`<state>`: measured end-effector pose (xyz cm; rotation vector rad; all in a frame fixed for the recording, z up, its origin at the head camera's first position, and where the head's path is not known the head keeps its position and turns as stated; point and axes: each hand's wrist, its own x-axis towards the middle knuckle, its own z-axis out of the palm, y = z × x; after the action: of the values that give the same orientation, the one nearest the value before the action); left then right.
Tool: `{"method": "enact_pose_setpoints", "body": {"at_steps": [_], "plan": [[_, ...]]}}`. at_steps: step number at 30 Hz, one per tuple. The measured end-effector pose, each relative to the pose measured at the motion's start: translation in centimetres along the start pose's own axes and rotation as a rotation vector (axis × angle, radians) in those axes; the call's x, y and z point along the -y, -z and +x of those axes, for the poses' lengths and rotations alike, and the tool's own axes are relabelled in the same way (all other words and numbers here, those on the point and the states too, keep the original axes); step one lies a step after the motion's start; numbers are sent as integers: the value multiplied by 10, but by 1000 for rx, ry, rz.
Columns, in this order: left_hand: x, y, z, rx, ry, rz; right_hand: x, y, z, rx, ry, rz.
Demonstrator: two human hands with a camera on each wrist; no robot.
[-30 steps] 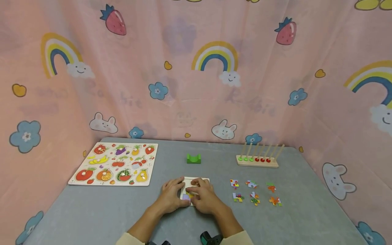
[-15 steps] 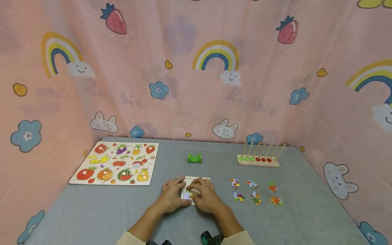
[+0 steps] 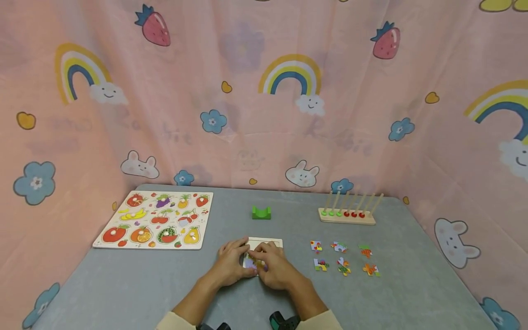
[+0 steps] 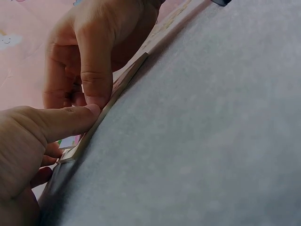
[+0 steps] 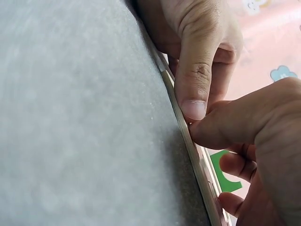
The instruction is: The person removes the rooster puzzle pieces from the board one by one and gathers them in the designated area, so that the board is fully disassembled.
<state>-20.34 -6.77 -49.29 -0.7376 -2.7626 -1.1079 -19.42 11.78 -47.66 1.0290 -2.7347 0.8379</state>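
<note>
A small pale wooden puzzle board (image 3: 277, 241) lies flat on the table between both hands. My left hand (image 3: 228, 265) holds its left side, fingers along that edge and thumb at the near edge. Jigsaw pieces (image 3: 249, 264), lilac and yellow, sit in the near left part of the tray. Over them, my right hand (image 3: 275, 266) bends its fingers and thumb around a jigsaw piece, mostly covered. In the right wrist view the two thumbs nearly meet above the board's edge (image 5: 190, 150); the left wrist view shows the left thumb (image 4: 70, 121) lying along it.
Several loose jigsaw pieces (image 3: 321, 265) lie in two rows to the right. A fruit puzzle board (image 3: 150, 229) is at the left. Behind the hands stands a green curved block (image 3: 261, 213). A wooden peg rack (image 3: 347, 217) with green and red beads is at the back right.
The right hand's fingers have shifted slightly left and toward the left hand over the tray, covering more of the pieces. The left hand has stayed at the board's edge.
</note>
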Motion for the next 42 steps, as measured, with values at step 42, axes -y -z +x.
{"method": "enact_pose_setpoints", "body": {"at_steps": [42], "plan": [[-3,0,-1,19,40,5,3,91,-79,-422,76,139]]}}
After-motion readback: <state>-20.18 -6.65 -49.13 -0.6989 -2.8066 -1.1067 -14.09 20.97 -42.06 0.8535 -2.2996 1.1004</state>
